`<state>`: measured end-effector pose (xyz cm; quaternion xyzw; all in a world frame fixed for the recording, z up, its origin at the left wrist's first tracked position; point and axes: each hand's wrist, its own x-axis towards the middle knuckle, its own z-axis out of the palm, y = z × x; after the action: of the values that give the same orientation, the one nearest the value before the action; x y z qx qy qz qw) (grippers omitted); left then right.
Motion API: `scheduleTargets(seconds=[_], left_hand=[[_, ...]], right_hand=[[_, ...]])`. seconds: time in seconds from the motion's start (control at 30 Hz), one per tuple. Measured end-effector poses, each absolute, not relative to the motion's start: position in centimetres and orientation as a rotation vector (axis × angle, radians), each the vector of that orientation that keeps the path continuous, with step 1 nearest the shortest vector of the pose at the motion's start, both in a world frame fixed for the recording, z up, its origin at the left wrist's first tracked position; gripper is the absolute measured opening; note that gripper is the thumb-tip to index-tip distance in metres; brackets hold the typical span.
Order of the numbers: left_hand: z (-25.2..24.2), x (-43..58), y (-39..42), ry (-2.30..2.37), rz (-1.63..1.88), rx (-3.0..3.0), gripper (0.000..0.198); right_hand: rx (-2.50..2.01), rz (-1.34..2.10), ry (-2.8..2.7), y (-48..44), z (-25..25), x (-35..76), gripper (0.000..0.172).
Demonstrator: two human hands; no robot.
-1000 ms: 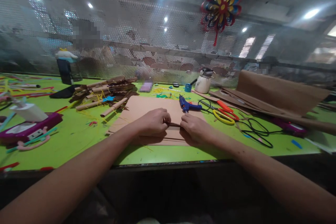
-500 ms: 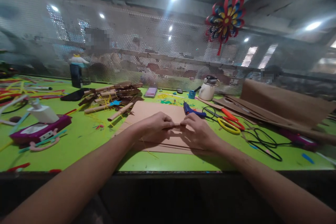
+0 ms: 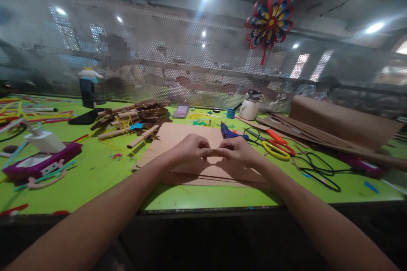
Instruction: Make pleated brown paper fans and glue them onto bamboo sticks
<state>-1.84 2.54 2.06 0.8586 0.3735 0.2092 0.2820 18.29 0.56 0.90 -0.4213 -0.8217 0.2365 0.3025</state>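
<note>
Above a stack of brown kraft paper sheets (image 3: 168, 139), my left hand (image 3: 193, 148) and my right hand (image 3: 239, 151) meet at their fingertips. Both are closed in a pinch, thumbs against fingers, on a thin brown paper strip (image 3: 214, 151) that is mostly hidden by the fingers. Shadows of the hands fall on the sheets below. Just behind my right hand lies a blue glue gun (image 3: 233, 132). Scissors with orange and yellow handles (image 3: 276, 150) rest to its right.
Rolled brown paper pieces (image 3: 143, 116) with yellow strands are piled on the left of the green table (image 3: 108, 190). A purple power strip (image 3: 44, 163) with a white plug stands farther left. On the right are a black cable (image 3: 330, 173), folded brown paper (image 3: 343, 123) and a white jug (image 3: 249, 108).
My fingertips have come closer together, covering more of the brown strip that showed between them. The view has shifted slightly to the right.
</note>
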Motion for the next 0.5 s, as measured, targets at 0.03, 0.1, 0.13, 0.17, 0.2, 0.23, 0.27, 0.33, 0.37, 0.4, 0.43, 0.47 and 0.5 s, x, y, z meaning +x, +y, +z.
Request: scheduleTargets(seconds=[0.03, 0.1, 0.13, 0.17, 0.2, 0.23, 0.27, 0.33, 0.37, 0.4, 0.43, 0.47, 0.5], left_hand=[[2.2, -1.8, 2.4, 1.008, 0.572, 2.296, 0.033], [2.4, -1.8, 2.2, 0.996, 0.571, 2.292, 0.032], [2.5, -1.8, 2.1, 0.982, 0.559, 2.299, 0.032], [2.6, -1.9, 2.0, 0.969, 0.544, 2.309, 0.033], [2.6, -1.9, 2.0, 0.960, 0.533, 2.317, 0.034], [2.6, -2.0, 2.0, 0.958, 0.526, 2.321, 0.036], [2.7, -2.1, 2.1, 0.965, 0.528, 2.318, 0.037], [2.7, -2.5, 2.4, 0.996, 0.536, 2.301, 0.040], [2.8, -2.7, 2.5, 1.009, 0.534, 2.290, 0.041], [2.8, -2.9, 2.7, 1.008, 0.524, 2.277, 0.041], [2.9, -3.1, 2.9, 0.988, 0.505, 2.255, 0.041], [3.0, -3.3, 3.1, 0.949, 0.485, 2.226, 0.040], [3.1, -3.5, 3.2, 0.898, 0.468, 2.189, 0.038]], right_hand=[[-1.101, 0.624, -2.202, 0.5, 1.0, 18.5, 0.021], [-1.069, 0.651, -2.251, 0.3, 1.2, 18.8, 0.022], [-1.054, 0.686, -2.272, 0.3, 1.2, 18.9, 0.024], [-1.042, 0.726, -2.290, 0.3, 1.3, 19.0, 0.025], [-1.037, 0.763, -2.299, 0.3, 1.4, 19.0, 0.026], [-1.038, 0.789, -2.301, 0.3, 1.4, 19.1, 0.027], [-1.045, 0.803, -2.293, 0.3, 1.4, 19.2, 0.028], [-1.064, 0.822, -2.258, 0.4, 1.4, 19.4, 0.030], [-1.073, 0.842, -2.232, 0.4, 1.4, 19.5, 0.030], [-1.080, 0.877, -2.200, 0.4, 1.3, 19.7, 0.031], [-1.085, 0.925, -2.165, 0.5, 1.2, 19.9, 0.031], [-1.086, 0.978, -2.128, 0.5, 1.1, 20.1, 0.031], [-1.082, 1.029, -2.088, 0.5, 1.0, 20.2, 0.031]])
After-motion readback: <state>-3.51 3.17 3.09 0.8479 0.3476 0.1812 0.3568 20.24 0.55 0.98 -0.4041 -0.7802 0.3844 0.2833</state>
